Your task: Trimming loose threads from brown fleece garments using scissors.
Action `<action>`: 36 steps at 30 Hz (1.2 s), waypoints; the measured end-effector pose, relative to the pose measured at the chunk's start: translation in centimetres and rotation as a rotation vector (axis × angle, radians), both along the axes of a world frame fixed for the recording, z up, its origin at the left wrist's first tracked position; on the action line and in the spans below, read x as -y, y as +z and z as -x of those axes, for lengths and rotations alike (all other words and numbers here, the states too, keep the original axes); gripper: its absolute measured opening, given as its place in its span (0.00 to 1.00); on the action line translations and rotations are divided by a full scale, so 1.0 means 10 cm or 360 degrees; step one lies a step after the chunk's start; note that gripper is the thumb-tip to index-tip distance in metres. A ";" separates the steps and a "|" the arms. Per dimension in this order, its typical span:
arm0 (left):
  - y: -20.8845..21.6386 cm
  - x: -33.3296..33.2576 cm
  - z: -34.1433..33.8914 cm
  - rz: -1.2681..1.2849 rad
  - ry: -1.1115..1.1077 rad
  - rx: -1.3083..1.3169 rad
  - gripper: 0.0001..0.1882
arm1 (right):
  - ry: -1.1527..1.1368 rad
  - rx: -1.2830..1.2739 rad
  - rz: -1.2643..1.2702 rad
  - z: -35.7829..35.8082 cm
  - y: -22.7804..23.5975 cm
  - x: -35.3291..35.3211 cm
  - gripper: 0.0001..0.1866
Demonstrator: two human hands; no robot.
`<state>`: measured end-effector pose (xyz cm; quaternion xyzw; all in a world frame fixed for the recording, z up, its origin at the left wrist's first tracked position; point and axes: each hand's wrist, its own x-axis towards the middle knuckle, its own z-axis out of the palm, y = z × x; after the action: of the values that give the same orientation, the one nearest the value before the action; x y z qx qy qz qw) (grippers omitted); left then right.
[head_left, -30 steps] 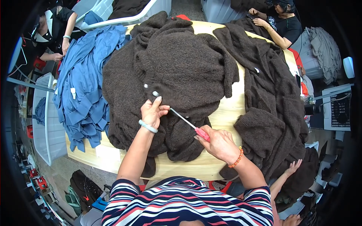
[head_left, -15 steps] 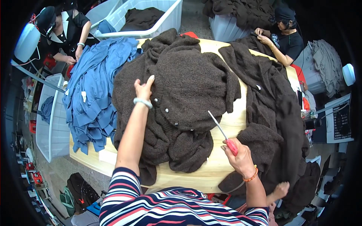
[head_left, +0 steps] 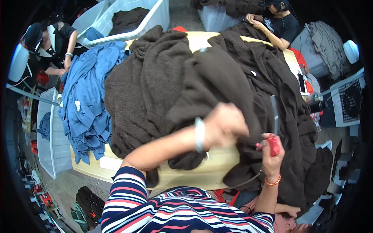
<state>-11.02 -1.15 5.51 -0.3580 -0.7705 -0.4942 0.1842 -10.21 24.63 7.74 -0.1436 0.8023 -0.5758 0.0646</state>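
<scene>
My left hand [head_left: 224, 125], a pale bangle on its wrist, is smeared by motion over the middle of the table. Its fingers are closed on a dark brown knit cardigan [head_left: 211, 79], which stretches away beyond the hand and is also blurred. To the right, my right hand [head_left: 272, 155] is closed round the red handle [head_left: 274, 146] of a tool like a screwdriver. The tool's long thin metal shaft [head_left: 274, 112] points away from me over other dark knitwear. More brown knitwear [head_left: 143, 81] is heaped left of the cardigan.
Blue garments [head_left: 87, 93] lie piled at the table's left. Brown garments [head_left: 279, 89] cover its right side. Pale bins [head_left: 157, 21] stand beyond the far edge. One person [head_left: 48, 42] works at the far left, another [head_left: 281, 25] at the far right; another person's hand [head_left: 291, 210] shows low right.
My left hand has swung right, pulling the cardigan with it; its buttoned front no longer shows. My right hand has moved right with the tool, whose shaft now points straight away from me.
</scene>
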 end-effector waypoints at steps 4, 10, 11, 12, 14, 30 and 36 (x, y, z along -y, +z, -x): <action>-1.09 -1.15 -1.04 0.0759 -0.0436 0.0152 0.07 | -0.0145 -0.0082 -0.0070 -0.07 0.13 -0.33 0.10; -1.78 -1.06 -1.72 0.1043 -0.0531 0.0938 0.14 | -0.0056 0.0166 -0.0716 -0.35 -0.51 -0.56 0.09; -1.71 -0.98 -1.67 0.0730 -0.0378 0.1116 0.14 | -0.0027 0.0183 -0.0763 -0.41 -0.61 -0.54 0.09; -1.65 -0.92 -1.59 0.0496 -0.0045 0.0971 0.15 | -0.0011 0.0201 -0.0799 -0.46 -0.72 -0.54 0.09; -1.50 -0.82 -1.34 0.0391 0.0560 0.0755 0.22 | -0.0042 0.0207 -0.0749 -0.57 -0.87 -0.52 0.09; -2.23 -0.31 -1.57 -0.1794 0.0830 0.1721 0.13 | 0.0413 0.0332 -0.0944 -0.78 -0.86 -0.29 0.14; -2.32 -0.35 -1.76 -0.1897 0.0925 0.1790 0.14 | 0.1045 0.0553 -0.1217 -1.06 -0.88 -0.07 0.18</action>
<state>6.62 2.33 -17.73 0.3064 -0.4208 -0.8523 0.0518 0.40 25.29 -1.02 -0.2559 0.8451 -0.2072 0.4212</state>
